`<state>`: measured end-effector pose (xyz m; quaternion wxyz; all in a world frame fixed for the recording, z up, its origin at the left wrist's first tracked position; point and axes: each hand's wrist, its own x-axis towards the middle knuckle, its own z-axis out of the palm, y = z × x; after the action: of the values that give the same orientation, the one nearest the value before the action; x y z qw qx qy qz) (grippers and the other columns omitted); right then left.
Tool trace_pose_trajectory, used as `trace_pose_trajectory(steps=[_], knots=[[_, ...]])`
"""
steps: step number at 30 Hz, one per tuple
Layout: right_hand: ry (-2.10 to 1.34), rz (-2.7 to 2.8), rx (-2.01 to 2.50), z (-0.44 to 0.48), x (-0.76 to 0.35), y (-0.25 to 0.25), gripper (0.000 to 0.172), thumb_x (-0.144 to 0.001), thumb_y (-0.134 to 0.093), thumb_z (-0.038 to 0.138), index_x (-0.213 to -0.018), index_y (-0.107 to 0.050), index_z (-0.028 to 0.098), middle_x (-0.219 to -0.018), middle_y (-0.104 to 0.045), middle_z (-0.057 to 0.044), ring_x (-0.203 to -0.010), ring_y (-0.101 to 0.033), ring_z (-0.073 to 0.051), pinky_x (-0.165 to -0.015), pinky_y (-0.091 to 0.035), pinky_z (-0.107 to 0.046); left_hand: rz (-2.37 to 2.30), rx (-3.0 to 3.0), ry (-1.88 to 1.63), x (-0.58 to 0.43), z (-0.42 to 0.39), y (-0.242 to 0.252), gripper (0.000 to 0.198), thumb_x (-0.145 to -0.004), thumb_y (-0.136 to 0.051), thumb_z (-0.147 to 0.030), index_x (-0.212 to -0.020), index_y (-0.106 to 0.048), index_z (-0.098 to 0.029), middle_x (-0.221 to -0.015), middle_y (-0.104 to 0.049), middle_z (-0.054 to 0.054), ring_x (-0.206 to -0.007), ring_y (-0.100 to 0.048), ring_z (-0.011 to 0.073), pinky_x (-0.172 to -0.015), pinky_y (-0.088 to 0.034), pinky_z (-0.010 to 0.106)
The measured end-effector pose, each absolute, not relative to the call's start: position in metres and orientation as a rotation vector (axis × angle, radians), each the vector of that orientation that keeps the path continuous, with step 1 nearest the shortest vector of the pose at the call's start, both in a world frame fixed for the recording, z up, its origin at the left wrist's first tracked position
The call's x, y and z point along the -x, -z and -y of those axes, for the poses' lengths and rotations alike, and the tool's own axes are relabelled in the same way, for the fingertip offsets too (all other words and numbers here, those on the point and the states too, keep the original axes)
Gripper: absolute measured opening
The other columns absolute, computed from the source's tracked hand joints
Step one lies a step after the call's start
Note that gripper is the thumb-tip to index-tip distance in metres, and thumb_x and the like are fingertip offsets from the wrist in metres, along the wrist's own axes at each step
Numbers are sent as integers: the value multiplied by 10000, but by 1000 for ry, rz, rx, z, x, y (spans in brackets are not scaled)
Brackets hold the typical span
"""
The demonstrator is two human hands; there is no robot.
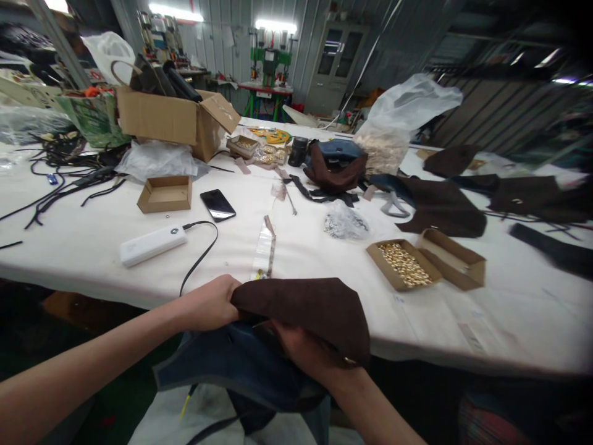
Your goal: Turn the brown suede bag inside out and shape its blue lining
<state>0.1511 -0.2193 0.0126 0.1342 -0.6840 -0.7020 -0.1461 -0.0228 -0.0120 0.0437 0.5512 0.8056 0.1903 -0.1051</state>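
A leather bag piece with a dark brown flap (315, 303) and a dark blue body (236, 368) is held above my lap, against the table's front edge. My left hand (217, 303) is closed round the flap's left end. Underneath the flap, my right hand (306, 352) grips the piece from the right; its fingers are partly hidden by the brown leather. A small gold-coloured metal fitting shows on the flap close to my right wrist. The blue body hangs below both hands, its lower parts overlapping.
On the white table (306, 247) lie a phone (217, 205), a white power bank (152, 245) with a cable, and an open box of gold-coloured fittings (403, 266). Further back are a cardboard box (157, 117), more brown leather pieces (445, 207) and a bag of metal parts (345, 220).
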Motion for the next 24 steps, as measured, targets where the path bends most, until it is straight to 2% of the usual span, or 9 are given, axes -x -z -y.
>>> trace_pose_trajectory(steps=[5,8,13,16,19,22,24], knots=[[264,2026,2041,216,-152,-14,361,-1070,-661,486,-1410,-744,393,-1345,-787,-42,-1195,-765,-335,-1088,-610,-526,-499,-1667,231,28,12,-44,216,-786,-727,-306,-903,-777,-132,-840,-668,16,-801,-558,180,-739,-446,247],[340,2100,2032,216,-153,-12,355,-1093,-623,475,-1416,-730,372,-1317,-792,-62,-1159,-777,-332,-1077,-618,-528,-490,-1551,158,27,19,-43,242,-758,-718,-254,-950,-798,-131,-928,-737,30,-855,-618,196,-783,-478,255],[458,2093,2004,219,-152,-7,328,-1099,-626,449,-1381,-745,332,-1311,-797,-69,-1050,-796,-264,-1118,-610,-470,-463,-1528,50,28,25,-35,332,-787,-726,-250,-1080,-829,-131,-1064,-799,59,-1041,-692,273,-977,-549,327],[532,2133,1979,221,-152,-6,336,-1094,-637,421,-1391,-746,309,-1265,-807,-91,-1055,-798,-275,-1127,-604,-479,-482,-1582,8,28,26,-28,353,-792,-696,-233,-1098,-840,-133,-1106,-819,68,-1114,-706,313,-1056,-553,369],[609,2147,1984,222,-152,-7,303,-1081,-652,386,-1342,-767,286,-1183,-818,-109,-1015,-802,-291,-1108,-606,-501,-457,-1567,-51,29,28,-24,409,-830,-656,-203,-1189,-847,-160,-1189,-827,54,-1212,-708,315,-1132,-528,374],[620,2158,1990,222,-151,-6,293,-1069,-659,372,-1326,-770,287,-1139,-820,-104,-1001,-803,-310,-1037,-626,-503,-471,-1481,-45,33,31,-25,385,-913,-695,-268,-1258,-838,-176,-1239,-827,50,-1247,-717,309,-1138,-528,372],[582,2151,1988,222,-151,-4,332,-1077,-641,364,-1387,-742,300,-1222,-810,-99,-1074,-798,-316,-1036,-626,-495,-486,-1446,-12,37,32,-28,397,-921,-792,-359,-1270,-832,-174,-1265,-823,60,-1256,-720,316,-1118,-533,367]])
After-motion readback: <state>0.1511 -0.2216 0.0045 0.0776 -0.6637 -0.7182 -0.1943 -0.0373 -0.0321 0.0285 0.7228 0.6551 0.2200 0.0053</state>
